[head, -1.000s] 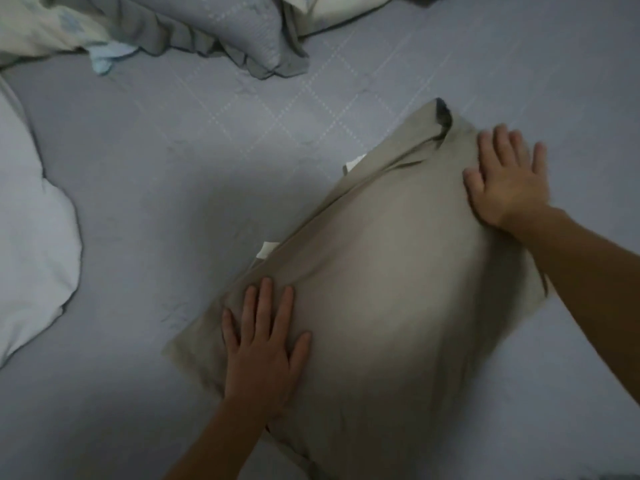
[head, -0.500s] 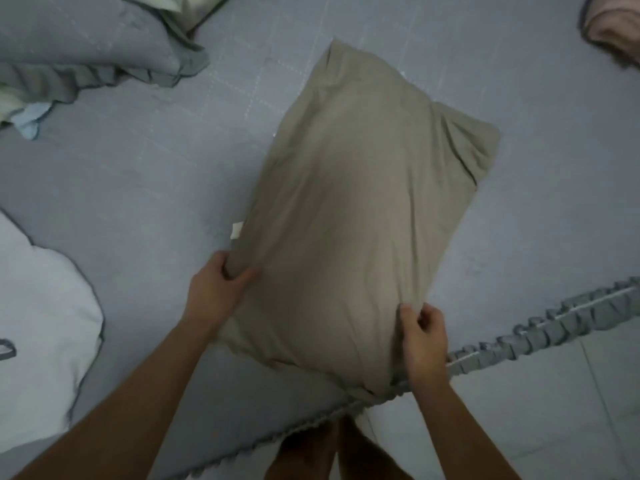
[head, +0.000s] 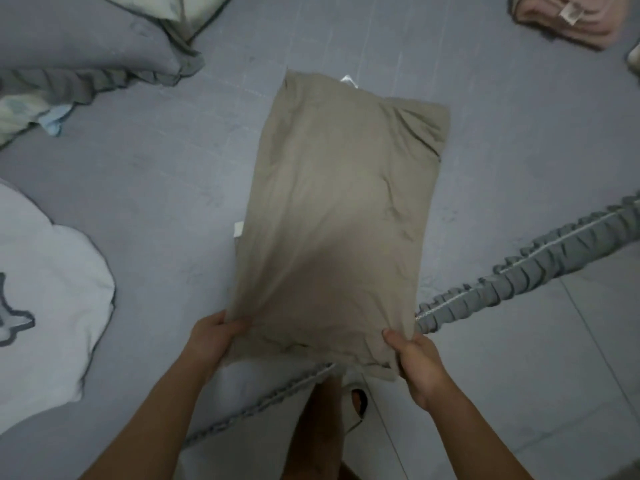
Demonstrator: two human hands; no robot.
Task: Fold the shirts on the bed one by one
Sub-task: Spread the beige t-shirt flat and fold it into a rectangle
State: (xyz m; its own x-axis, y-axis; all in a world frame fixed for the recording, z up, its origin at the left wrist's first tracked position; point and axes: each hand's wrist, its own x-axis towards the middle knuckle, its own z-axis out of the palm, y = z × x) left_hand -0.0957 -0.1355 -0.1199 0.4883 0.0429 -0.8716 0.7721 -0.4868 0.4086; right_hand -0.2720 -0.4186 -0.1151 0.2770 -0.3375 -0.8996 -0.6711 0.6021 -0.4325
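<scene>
1 khaki shirt (head: 343,216), folded into a long rectangle, is laid on the grey bed sheet (head: 173,188), its near end reaching past the ruffled bed edge (head: 519,275). 2 small white tags are seen at its borders, 1 at the far edge and 1 at the left side. 2 hands are in view, both at the near end of the shirt. The near left corner is gripped by the left hand (head: 211,339), with the thumb laid on top of the cloth and the fingers curled beneath. The near right corner is pinched by the right hand (head: 415,367), thumb on top and fingers hidden under the fabric. Both forearms are extended forward from the bottom of the view, and the near hem is lifted slightly off the sheet.

1 white garment (head: 45,306) with a grey printed figure is spread at the left edge of the bed. 1 pink folded garment (head: 568,19) is placed at the far right. 1 grey ruffled pillow (head: 86,53) is set at the far left, with pale bedding beside it. A tiled floor (head: 554,375) is seen beyond the bed edge.
</scene>
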